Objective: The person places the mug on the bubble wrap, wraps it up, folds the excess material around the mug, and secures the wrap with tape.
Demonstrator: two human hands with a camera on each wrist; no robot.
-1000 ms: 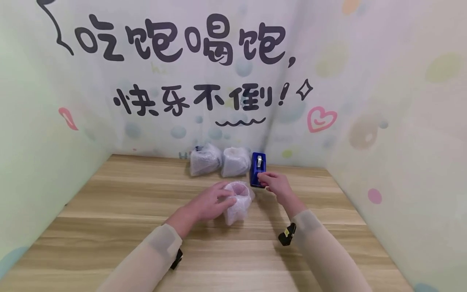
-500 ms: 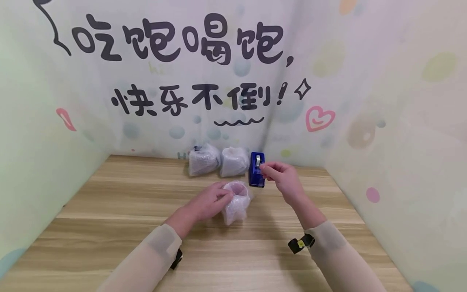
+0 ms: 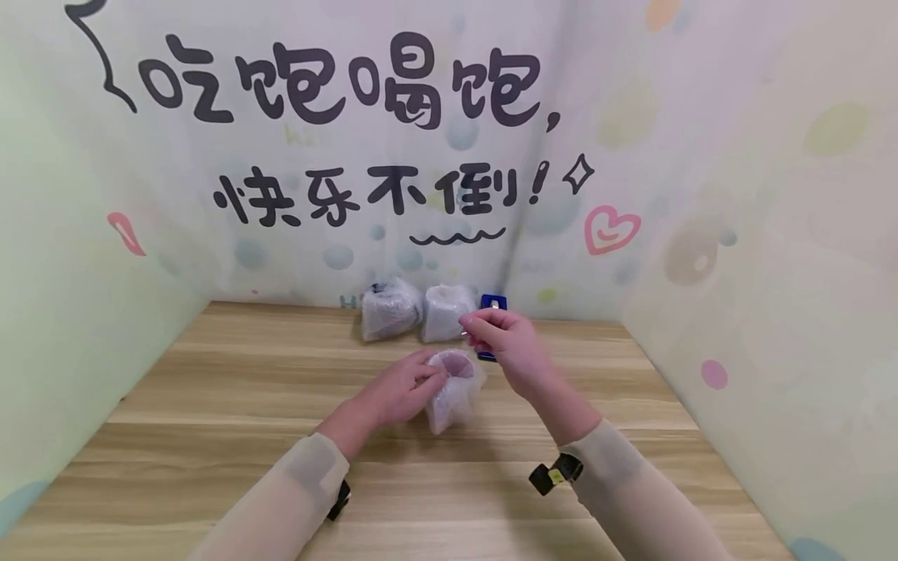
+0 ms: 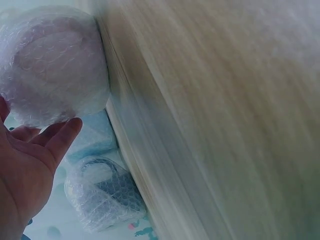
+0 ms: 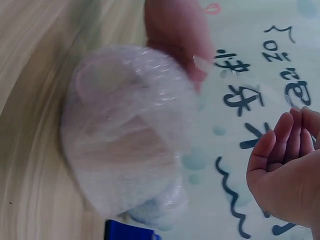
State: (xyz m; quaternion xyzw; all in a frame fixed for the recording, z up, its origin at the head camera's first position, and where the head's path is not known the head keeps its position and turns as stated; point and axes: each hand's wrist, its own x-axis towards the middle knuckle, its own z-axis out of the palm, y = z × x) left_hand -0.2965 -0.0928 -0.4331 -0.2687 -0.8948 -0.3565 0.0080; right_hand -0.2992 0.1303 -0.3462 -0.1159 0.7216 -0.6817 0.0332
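Note:
A cup [image 3: 449, 405] wrapped in bubble wrap stands mid-table with its round mouth showing pinkish inside. My left hand [image 3: 401, 389] holds it from the left, the fingers at its rim and side; the left wrist view shows the fingertips against the wrapped cup [image 4: 55, 70]. My right hand [image 3: 510, 349] is raised behind and to the right of the cup, thumb and forefinger pinching a small shiny piece of clear tape [image 3: 464, 333]. Behind that hand is a blue tape dispenser [image 3: 494, 300], largely covered by it.
Two more bubble-wrapped items stand at the back: a left bundle [image 3: 390, 312] with something dark inside and a whitish right bundle [image 3: 447, 315]. The wooden table [image 3: 245, 436] meets a printed backdrop [image 3: 316, 257] behind, with pale walls at both sides.
My right hand came away from the dispenser to the right, then swung left with the tape towards the cup. The left hand stays on the cup, its fingers drawn in closer.

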